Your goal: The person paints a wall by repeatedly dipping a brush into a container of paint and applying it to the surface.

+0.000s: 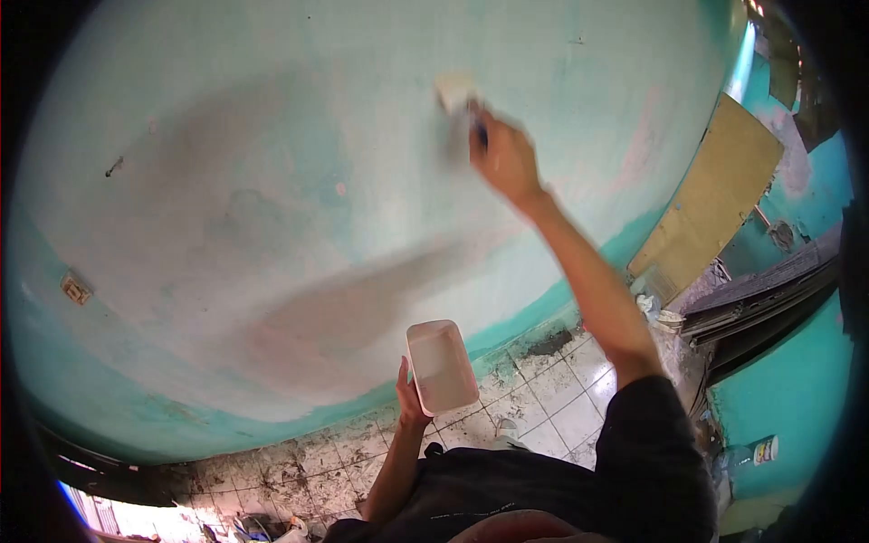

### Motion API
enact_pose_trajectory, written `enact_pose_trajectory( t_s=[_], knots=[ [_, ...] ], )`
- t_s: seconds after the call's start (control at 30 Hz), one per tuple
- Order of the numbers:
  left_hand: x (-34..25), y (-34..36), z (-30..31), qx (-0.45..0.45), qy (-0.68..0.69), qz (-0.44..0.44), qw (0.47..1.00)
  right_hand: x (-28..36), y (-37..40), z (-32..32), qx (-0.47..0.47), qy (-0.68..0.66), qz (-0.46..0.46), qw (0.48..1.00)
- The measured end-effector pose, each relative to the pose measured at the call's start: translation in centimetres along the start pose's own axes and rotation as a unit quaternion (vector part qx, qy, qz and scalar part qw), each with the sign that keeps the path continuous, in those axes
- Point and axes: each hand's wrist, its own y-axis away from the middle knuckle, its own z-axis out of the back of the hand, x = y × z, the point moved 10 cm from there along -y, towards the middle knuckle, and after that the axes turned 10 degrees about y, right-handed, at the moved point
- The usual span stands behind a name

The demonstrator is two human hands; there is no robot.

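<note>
My right hand (509, 156) is raised and closed around the handle of a paintbrush (455, 90), whose pale, wide bristles are against the wall (272, 208). Whitish paint covers much of that wall in streaks, with turquoise showing through and along its lower edge. Lower down, my left hand (411, 398) grips a white rectangular tub (444, 366) from its left side, the thumb up along the wall of the tub. Pale liquid lies inside it.
A socket plate (76, 288) sits on the wall at left. Dirty, spattered tiles (344, 457) cover the floor. To the right lean a tan board (715, 195) and dark stacked panels (769, 290). A jar with a label (765, 450) stands at lower right.
</note>
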Motion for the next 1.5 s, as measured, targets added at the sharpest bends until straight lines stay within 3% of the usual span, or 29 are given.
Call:
enact_pose_trajectory(
  t_s=[0.07, 0.13, 0.17, 0.23, 0.27, 0.3, 0.33, 0.37, 0.43, 0.47, 0.53, 0.6, 0.67, 0.7, 0.8, 0.87, 0.9, 0.97, 1.07, 1.13, 1.17, 1.27, 1.33, 1.4, 1.47, 1.5],
  knots=[
    [-0.3, 0.3, 1.2, -0.005, 0.005, 0.004, 1.0, 0.0, 9.3, -3.6, 0.075, -0.025, -0.042, 0.996],
    [-0.8, 0.6, 1.6, -0.005, 0.01, 0.004, 1.0, -1.4, 17.2, -8.1, 0.228, 0.003, -0.06, 0.972],
    [-1.2, 0.9, 1.4, 0.001, 0.015, 0.0, 1.0, -2.9, 18.5, -8.9, 0.228, 0.005, -0.062, 0.972],
    [-1.3, 1.8, 1.1, 0.003, 0.024, 0.003, 1.0, -5.5, 22.7, -12.6, 0.438, -0.025, -0.04, 0.898],
    [-1.5, 2.2, 0.6, 0.01, 0.02, 0.0, 1.0, -5.9, 21.1, -14.2, 0.526, -0.07, 0.031, 0.847],
    [-2.0, 2.3, 0.1, 0.02, 0.014, -0.005, 1.0, -6.8, 15.9, -13.0, 0.454, -0.006, 0.071, 0.888],
    [-2.1, 2.0, -0.1, 0.024, 0.014, -0.007, 1.0, -6.4, 8.8, -8.8, 0.365, -0.027, 0.06, 0.929],
    [-2.4, 2.0, 0.2, 0.011, 0.01, -0.021, 1.0, -5.0, 2.6, -5.2, 0.326, -0.028, 0.114, 0.938],
    [-3.0, 2.0, 0.9, -0.007, 0.006, -0.037, 0.999, -3.3, -6.8, 1.6, 0.29, -0.032, 0.053, 0.955],
    [-3.2, 1.9, 1.3, -0.016, 0.002, -0.039, 0.999, -2.6, -9.6, 4.3, 0.197, -0.041, 0.087, 0.976],
    [-3.4, 2.0, 1.4, -0.029, -0.001, -0.041, 0.999, -2.1, -11.4, 7.5, 0.152, -0.049, -0.002, 0.987],
    [-3.9, 2.3, 0.9, -0.028, -0.001, -0.059, 0.998, -2.5, -8.9, 7.1, 0.058, -0.071, -0.044, 0.995],
    [-4.3, 2.9, 1.8, -0.031, 0.007, -0.056, 0.998, -2.6, -1.6, 1.0, 0.078, 0.009, -0.021, 0.997],
    [-4.5, 2.7, 1.7, -0.024, 0.016, -0.053, 0.998, -2.1, 3.1, -1.3, 0.035, -0.03, -0.014, 0.999],
    [-5.2, 3.7, 1.2, -0.013, 0.031, -0.085, 0.996, -1.1, 17.4, -6.8, 0.029, -0.064, -0.069, 0.995],
    [-5.3, 4.3, 1.4, -0.009, 0.031, -0.08, 0.996, -1.9, 26.1, -11.3, 0.136, -0.085, -0.109, 0.981],
    [-5.5, 4.2, 1.1, 0.005, 0.03, -0.076, 0.997, -2.4, 27.9, -11.2, 0.14, -0.088, -0.112, 0.98],
    [-5.9, 3.8, 1.9, 0.011, 0.023, -0.072, 0.997, -2.8, 33.7, -14.4, 0.388, -0.063, -0.122, 0.911],
    [-5.3, 3.4, 0.6, 0.013, 0.019, -0.066, 0.998, -5.9, 29.4, -15.3, 0.337, -0.045, -0.118, 0.933],
    [-4.8, 2.9, 0.3, -0.007, 0.02, -0.068, 0.997, -4.4, 16.6, -8.1, 0.239, -0.061, -0.072, 0.966],
    [-4.4, 2.3, 0.4, -0.016, 0.029, -0.057, 0.998, -3.8, 11.6, -4.4, 0.242, -0.118, -0.121, 0.956],
    [-3.8, 0.2, 2.0, -0.006, 0.035, -0.04, 0.999, -2.7, 4.8, 2.1, 0.095, -0.142, -0.143, 0.975],
    [-3.3, -0.4, 2.3, 0.015, 0.037, -0.037, 0.999, -2.4, 6.0, 1.2, 0.044, -0.111, -0.101, 0.988],
    [-3.9, -0.7, 1.8, 0.032, -0.042, -0.094, 0.994, -2.5, 11.8, -3.2, 0.026, -0.136, -0.105, 0.985],
    [-3.3, -1.2, 2.0, 0.051, -0.03, -0.09, 0.994, -1.6, 20.4, -7.3, 0.08, -0.087, -0.099, 0.988],
    [-2.8, -1.2, 1.8, 0.077, -0.023, -0.082, 0.993, -1.7, 24.3, -9.2, 0.167, -0.089, -0.124, 0.974]
  ],
)
